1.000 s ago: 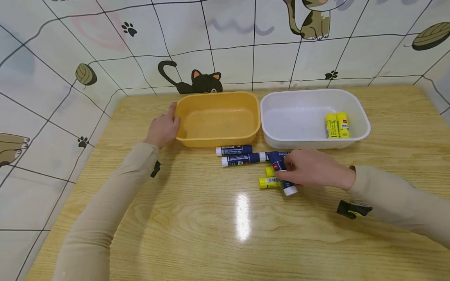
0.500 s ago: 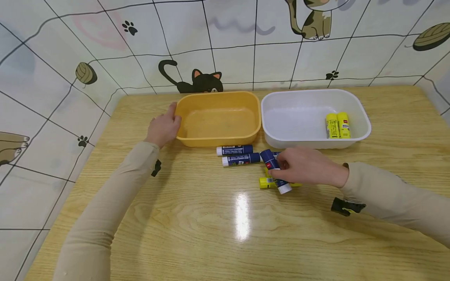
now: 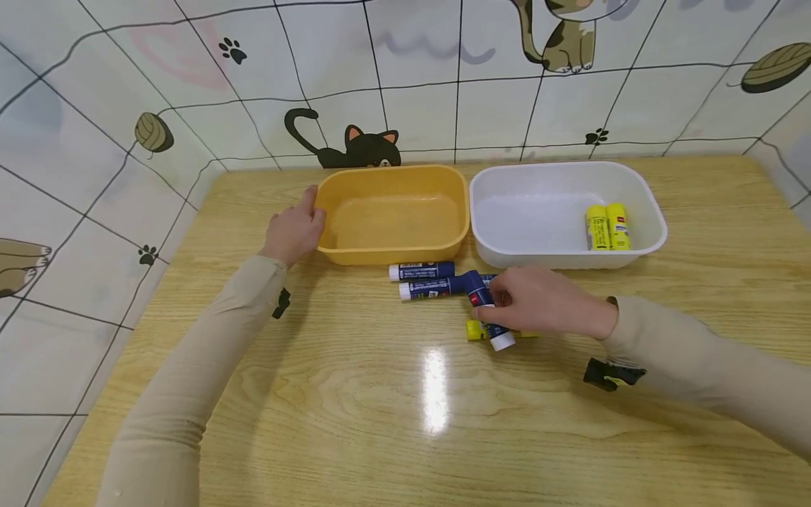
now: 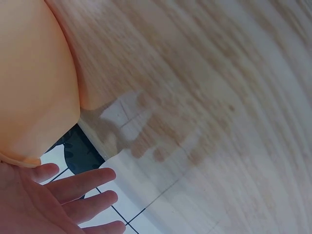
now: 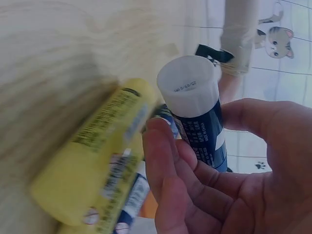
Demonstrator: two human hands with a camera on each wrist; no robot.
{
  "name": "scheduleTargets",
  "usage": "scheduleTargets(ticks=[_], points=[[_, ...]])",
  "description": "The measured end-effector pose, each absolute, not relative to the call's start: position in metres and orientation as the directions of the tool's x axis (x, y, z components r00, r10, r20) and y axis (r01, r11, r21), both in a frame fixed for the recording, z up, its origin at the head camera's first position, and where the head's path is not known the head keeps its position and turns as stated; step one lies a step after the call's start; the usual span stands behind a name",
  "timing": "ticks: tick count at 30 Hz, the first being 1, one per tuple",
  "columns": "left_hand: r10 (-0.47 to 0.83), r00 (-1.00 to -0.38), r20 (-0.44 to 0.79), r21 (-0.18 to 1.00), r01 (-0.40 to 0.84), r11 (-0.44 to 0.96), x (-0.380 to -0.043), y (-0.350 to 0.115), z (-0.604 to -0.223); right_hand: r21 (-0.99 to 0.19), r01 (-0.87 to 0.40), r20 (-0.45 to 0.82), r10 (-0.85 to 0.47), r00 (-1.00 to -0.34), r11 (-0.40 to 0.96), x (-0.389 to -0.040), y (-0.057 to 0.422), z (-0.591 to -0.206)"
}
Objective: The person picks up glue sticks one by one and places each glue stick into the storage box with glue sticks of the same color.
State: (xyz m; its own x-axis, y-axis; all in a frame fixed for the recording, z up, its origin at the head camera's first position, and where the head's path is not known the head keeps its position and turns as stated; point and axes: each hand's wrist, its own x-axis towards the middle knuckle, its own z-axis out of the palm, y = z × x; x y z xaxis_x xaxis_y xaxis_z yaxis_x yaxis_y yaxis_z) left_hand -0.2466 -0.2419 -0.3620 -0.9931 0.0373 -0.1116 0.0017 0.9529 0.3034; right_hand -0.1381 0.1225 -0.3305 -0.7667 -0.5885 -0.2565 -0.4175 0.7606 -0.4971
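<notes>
My right hand (image 3: 538,299) pinches a dark blue glue stick (image 3: 483,299) with a white end, between thumb and fingers. It is tilted over two yellow glue sticks (image 5: 92,146) and another blue glue stick (image 5: 131,200) lying beneath, partly covered by the hand in the head view. To the left lie two more blue glue sticks, one (image 3: 421,271) behind the other (image 3: 427,289). My left hand (image 3: 294,229) rests at the left rim of the yellow-orange tub (image 3: 393,255); in the left wrist view its fingers (image 4: 87,185) stretch out beside the tub wall.
A white tub (image 3: 564,260) stands against the orange one on its right, with two yellow glue sticks (image 3: 607,227) standing in its right end. Behind both tubs rises a tiled wall (image 3: 418,120) with cat drawings. The wooden table (image 3: 355,408) extends toward the front.
My right hand has moved a little left with the blue glue stick, which now overlaps the end of a blue one lying on the table. The left hand has stayed at the orange tub.
</notes>
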Motion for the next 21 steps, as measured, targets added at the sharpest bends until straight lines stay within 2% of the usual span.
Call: scheduleTargets(ticks=[8,21], points=[[0.030,-0.993,-0.116,0.304,-0.007,0.953,-0.246,-0.243,-0.362,-0.534,-0.393,-0.243,-0.581,-0.777,0.749,-0.146,0.114,-0.317],[0.034,-0.992,-0.118,0.302,-0.003,0.953,-0.247,-0.244,-0.363,-0.483,-0.377,-0.251,-0.537,-0.805,0.790,-0.178,0.087,-0.298]])
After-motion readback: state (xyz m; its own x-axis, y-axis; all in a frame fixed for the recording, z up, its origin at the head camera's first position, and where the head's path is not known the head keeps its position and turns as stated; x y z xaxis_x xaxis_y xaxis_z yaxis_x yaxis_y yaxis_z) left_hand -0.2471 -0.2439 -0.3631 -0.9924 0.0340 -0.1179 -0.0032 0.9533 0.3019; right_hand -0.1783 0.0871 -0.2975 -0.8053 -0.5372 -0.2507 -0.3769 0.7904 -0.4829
